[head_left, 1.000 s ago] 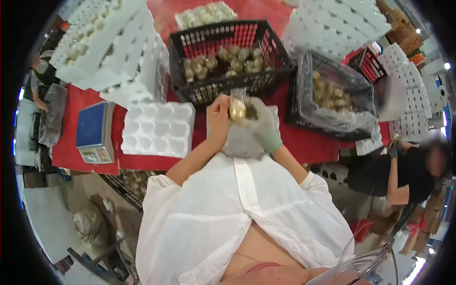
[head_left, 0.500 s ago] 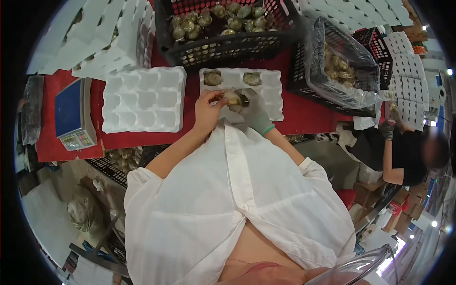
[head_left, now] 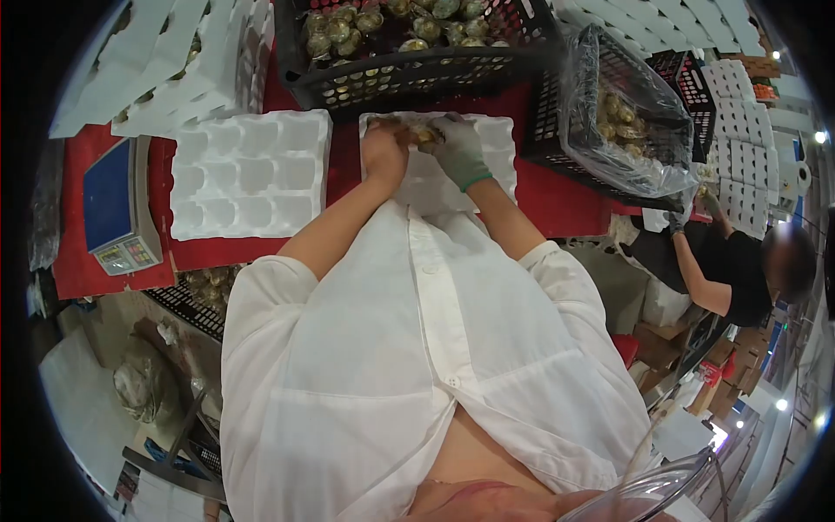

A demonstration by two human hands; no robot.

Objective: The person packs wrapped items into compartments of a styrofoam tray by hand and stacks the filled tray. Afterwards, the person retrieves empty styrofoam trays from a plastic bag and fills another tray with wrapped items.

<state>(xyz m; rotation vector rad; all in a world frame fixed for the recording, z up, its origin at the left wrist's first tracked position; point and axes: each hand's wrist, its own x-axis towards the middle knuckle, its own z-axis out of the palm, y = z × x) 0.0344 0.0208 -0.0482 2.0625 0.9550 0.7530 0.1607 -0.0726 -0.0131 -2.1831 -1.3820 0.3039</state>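
Lightly was best as the right hand (head_left: 459, 155) grasped a round item (head_left: 424, 136) near the white tray (head_left: 498, 158)'s far edge, the left hand (head_left: 385, 153)'s grip unclear.

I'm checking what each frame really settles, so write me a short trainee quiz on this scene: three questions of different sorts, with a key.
1. Multiple choice. The left hand and right hand are close together over the right-hand white tray. Which wears a glove?
A: left only
B: both
C: right only

2. True or false: the blue-topped scale stands to the left of the left-hand white tray.

3. Fill in the missing word: the black crate to the right of the trays is lined with clear ____.

Key: 1. C; 2. true; 3. plastic
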